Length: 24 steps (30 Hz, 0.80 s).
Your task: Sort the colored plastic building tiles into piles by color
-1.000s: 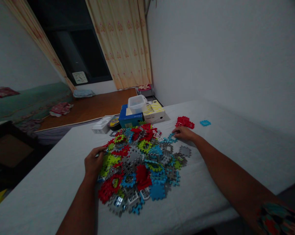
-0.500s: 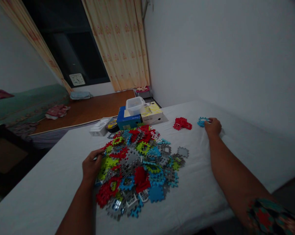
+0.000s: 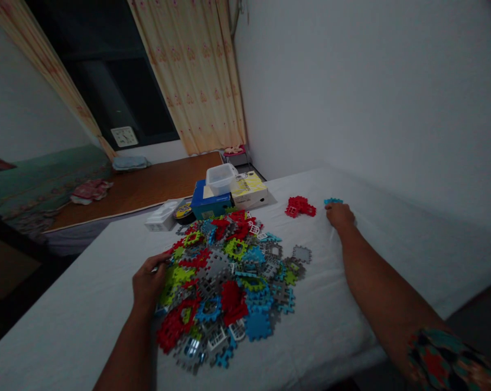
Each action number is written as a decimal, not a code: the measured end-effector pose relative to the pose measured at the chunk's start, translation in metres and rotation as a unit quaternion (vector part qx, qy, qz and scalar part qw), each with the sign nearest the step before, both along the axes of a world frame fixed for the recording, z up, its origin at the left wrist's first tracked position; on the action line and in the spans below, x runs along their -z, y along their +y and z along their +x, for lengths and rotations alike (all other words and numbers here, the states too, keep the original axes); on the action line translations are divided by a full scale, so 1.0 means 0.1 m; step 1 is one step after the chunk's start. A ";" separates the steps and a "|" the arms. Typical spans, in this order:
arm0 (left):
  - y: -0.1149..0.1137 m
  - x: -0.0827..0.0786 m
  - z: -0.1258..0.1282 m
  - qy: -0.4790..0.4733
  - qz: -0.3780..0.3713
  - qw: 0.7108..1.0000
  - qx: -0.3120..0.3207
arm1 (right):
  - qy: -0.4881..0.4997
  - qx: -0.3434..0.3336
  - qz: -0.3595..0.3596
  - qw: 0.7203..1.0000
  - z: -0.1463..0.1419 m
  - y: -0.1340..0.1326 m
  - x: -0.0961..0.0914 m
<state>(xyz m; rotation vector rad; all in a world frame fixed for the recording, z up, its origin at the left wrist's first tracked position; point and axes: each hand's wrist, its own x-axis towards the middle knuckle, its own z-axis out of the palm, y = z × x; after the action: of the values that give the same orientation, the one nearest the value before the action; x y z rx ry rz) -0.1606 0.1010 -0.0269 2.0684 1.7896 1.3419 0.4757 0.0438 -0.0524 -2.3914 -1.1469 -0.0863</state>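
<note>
A heap of toothed plastic building tiles (image 3: pixel 216 263) in red, blue, grey and lime green, with white window pieces among them, lies mid-table. My left hand (image 3: pixel 150 277) rests at its left edge, fingers curled against the tiles; what they hold, if anything, is hidden. Farther off on the right, my right hand (image 3: pixel 341 216) has its fingers closed at a blue building tile (image 3: pixel 334 201), whose far edge shows past the fingertips. Left of that hand sits a small pile of red tiles (image 3: pixel 300 206). A single grey tile (image 3: pixel 302 253) lies at the heap's right edge.
Behind the heap stand a blue box (image 3: pixel 211 200), a yellow and white box (image 3: pixel 249 189), a clear plastic tub (image 3: pixel 221 178) on top, a round black and yellow tin (image 3: pixel 184 213) and a white container (image 3: pixel 162 215). A white cloth (image 3: pixel 310 336) covers the table. A wall runs along the right.
My right hand has lowered and turned over the blue tile, so it now covers more of it. My left hand stays at the heap's edge. The view has shifted slightly.
</note>
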 end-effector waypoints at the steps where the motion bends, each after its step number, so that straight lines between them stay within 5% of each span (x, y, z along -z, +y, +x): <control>1: 0.01 0.01 -0.01 0.002 -0.002 1.000 0.001 | -0.001 0.011 -0.007 1.000 0.00 0.00 0.01; 9: -0.02 -0.01 0.01 -0.003 -0.006 1.000 0.011 | -0.003 0.031 0.037 0.999 -0.15 0.02 -0.10; 12: -0.04 -0.04 0.04 0.003 -0.005 1.000 0.014 | 0.051 -0.145 0.103 0.983 -0.41 0.08 -0.27; 15: -0.06 -0.05 0.05 0.008 -0.004 1.000 0.015 | 0.166 -0.400 0.054 0.900 -0.82 0.15 -0.39; 17: -0.06 -0.06 0.05 0.007 -0.006 1.000 0.014 | 0.195 -0.495 0.006 0.847 -1.11 0.16 -0.42; 19: -0.07 -0.06 0.05 0.008 -0.010 1.000 0.016 | 0.174 -0.527 -0.015 0.832 -1.35 0.14 -0.41; 24: -0.07 -0.08 0.06 0.011 -0.009 1.000 0.018 | 0.096 -0.524 -0.043 0.845 -1.61 0.10 -0.37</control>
<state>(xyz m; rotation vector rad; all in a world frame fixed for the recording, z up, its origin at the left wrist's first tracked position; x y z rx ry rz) -0.1546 0.0941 -0.0194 2.1032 1.7575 1.2952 0.3143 0.0538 -0.0152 -1.4707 -2.1830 0.5569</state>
